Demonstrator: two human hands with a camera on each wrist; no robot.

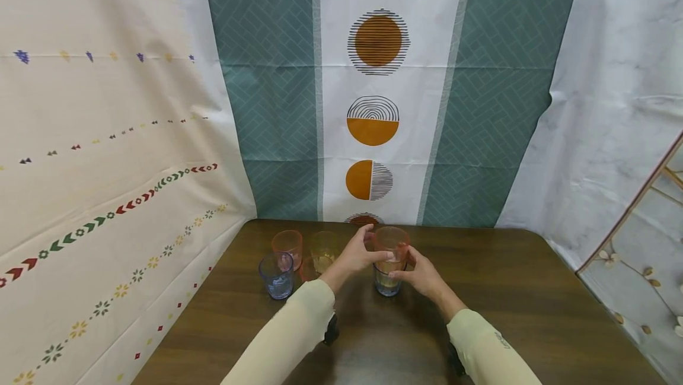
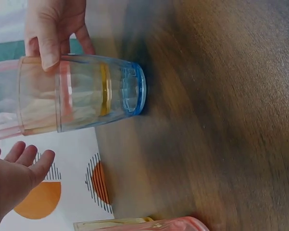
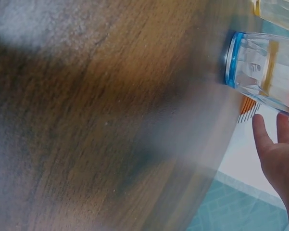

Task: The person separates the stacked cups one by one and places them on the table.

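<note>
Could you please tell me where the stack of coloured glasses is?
In the head view, the stack of coloured glasses is just right of centre, between the left hand and the right hand.

From where I stand, the brown wood-grained table (image 1: 512,308) bears stacked pink, yellow and blue glasses (image 2: 81,98); behind it, green herringbone cloth (image 1: 267,94) flanks orange, black-lined circles (image 1: 378,41) on white; left, cream cloth (image 1: 107,159) shows red-green chevrons (image 1: 141,199).

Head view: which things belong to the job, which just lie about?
Job, likely:
stack of transparent blue, yellow and pink tumblers
right hand, gripping it
left hand, beside it
loose transparent red, blue and yellow tumblers

Just background:
teal and white hanging cloth
cream patterned cloth
</note>
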